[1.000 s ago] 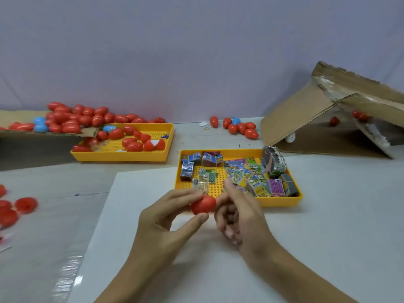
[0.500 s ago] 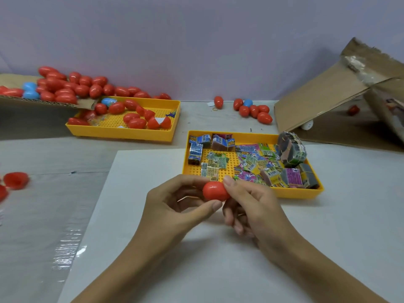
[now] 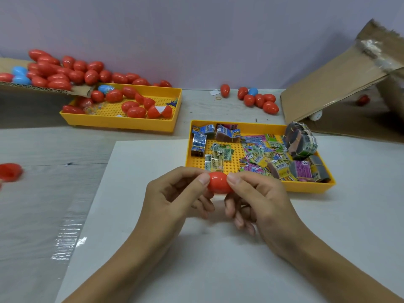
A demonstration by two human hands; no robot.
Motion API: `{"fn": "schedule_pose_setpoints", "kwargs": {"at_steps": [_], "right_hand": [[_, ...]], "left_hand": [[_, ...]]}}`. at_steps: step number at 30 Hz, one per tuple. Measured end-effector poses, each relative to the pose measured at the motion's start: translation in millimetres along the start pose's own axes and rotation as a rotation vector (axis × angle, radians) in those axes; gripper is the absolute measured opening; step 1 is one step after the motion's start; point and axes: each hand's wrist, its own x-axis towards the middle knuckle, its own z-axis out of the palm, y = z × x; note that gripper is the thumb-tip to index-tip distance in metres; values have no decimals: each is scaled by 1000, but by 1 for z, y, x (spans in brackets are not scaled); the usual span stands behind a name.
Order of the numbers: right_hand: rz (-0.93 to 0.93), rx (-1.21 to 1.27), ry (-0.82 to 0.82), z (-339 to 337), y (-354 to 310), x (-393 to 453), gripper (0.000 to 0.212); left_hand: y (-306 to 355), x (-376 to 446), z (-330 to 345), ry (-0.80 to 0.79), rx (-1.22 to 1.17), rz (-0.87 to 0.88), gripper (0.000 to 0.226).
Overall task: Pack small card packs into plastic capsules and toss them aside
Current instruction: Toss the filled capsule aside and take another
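Capsule sits pinched between left hand and right hand fingers; both curled.

At frame centre the left hand and right hand pinch a red capsule before the card tray.

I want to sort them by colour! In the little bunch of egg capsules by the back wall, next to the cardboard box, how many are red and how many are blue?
Red capsules: 6
Blue capsule: 1
Total: 7
Not counted: the held capsule, pinched between left hand and right hand.
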Motion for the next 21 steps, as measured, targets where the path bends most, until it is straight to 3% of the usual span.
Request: {"fn": "schedule_pose_setpoints", "kwargs": {"at_steps": [7,14,18,21], "right_hand": [[-71,-14,-5,1,0,-3,25],[-136,-78,-18,2,1,-3,39],[-166,-90,-11,3,2,-4,40],[-154,-22,21,2,2,-5,40]], "left_hand": [[0,1,-2,3,-14,-22,19],[4,1,-1,26,-25,-52,34],[3,0,1,43,56,14,15],[4,-2,1,43,53,61,23]]}}
